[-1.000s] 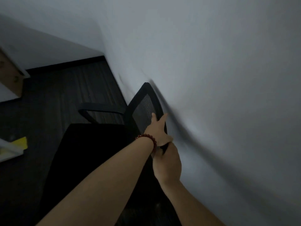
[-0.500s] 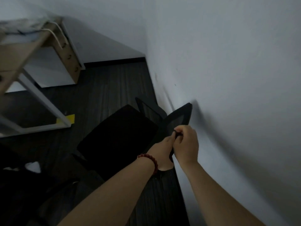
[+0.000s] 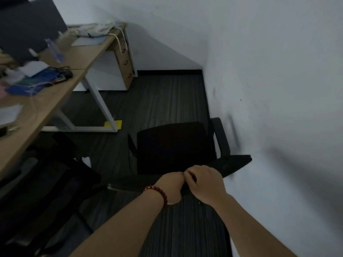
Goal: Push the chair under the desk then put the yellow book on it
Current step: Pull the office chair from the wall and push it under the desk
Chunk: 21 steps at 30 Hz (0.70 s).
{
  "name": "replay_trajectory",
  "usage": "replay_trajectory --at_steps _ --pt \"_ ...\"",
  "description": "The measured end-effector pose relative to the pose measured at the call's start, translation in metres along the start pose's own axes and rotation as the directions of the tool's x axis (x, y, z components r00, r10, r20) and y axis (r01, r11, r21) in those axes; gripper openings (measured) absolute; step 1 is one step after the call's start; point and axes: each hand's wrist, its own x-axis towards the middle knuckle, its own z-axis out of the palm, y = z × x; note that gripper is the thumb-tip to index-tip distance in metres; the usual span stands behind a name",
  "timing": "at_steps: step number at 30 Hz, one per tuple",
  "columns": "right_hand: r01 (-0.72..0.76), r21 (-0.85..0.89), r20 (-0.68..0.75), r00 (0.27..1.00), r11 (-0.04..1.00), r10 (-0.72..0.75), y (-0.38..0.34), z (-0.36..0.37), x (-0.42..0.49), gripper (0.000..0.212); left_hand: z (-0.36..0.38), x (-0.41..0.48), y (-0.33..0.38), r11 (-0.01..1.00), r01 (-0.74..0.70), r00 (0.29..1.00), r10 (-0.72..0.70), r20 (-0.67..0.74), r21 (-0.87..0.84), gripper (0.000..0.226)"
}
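Where the pale wall (image 3: 278, 71) meets the dark striped floor (image 3: 157, 101), a black chair (image 3: 172, 145) stands just beside that wall, its right armrest nearly against it. A long wooden table (image 3: 79, 58) with white legs runs along the left side. The chair is out in the open, well apart from the table's near edge and not under it, and its seat faces away from the person. Under the table's far end stands a drawer unit (image 3: 124, 58) with a wooden front. A dark monitor (image 3: 27, 25) sits at the table's far left corner, blurred, with blue papers and white cables spread along the left edge below it. Black shapes fill the floor under the table's near end, too dim to make out.

Both hands are at the top edge of the chair's back, side by side and touching. The left hand (image 3: 171, 184) has its fingers curled over the edge from the near side. The right hand (image 3: 206, 182) is closed over the same edge just beside it. A red bead bracelet (image 3: 157, 192) circles the left wrist.

A flat yellow thing (image 3: 113, 124) lies on the floor at the foot of the table's white leg, partly under it. I cannot tell whether it is the book. A black mouse (image 3: 67, 74) rests near the table's front edge.
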Motion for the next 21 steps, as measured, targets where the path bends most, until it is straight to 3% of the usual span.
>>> replay_trajectory --at_steps 2,6,10,14,21 --pt "0.084 -0.044 0.095 0.992 0.995 -0.080 -0.008 0.000 -0.004 0.050 0.001 -0.010 -0.019 0.999 -0.025 0.999 0.026 -0.031 0.026 0.045" --pt "0.163 -0.081 0.220 0.965 0.983 -0.142 -0.023 0.007 -0.004 0.046 -0.002 -0.020 -0.045 0.988 -0.079 0.992 0.091 -0.089 0.134 0.039" --pt "0.073 -0.184 0.151 0.987 0.980 -0.045 -0.033 0.019 0.005 0.023 -0.005 -0.019 -0.052 0.975 -0.064 0.991 0.087 -0.098 0.213 0.034" --pt "0.021 -0.213 0.143 0.990 0.977 0.010 -0.032 0.025 0.013 0.023 -0.013 -0.010 -0.056 0.958 -0.096 0.992 0.114 -0.049 0.271 0.047" --pt "-0.002 -0.212 0.127 0.991 0.977 0.030 -0.020 0.021 0.035 0.022 -0.036 0.012 -0.058 0.961 -0.171 0.984 0.176 -0.003 0.217 0.060"
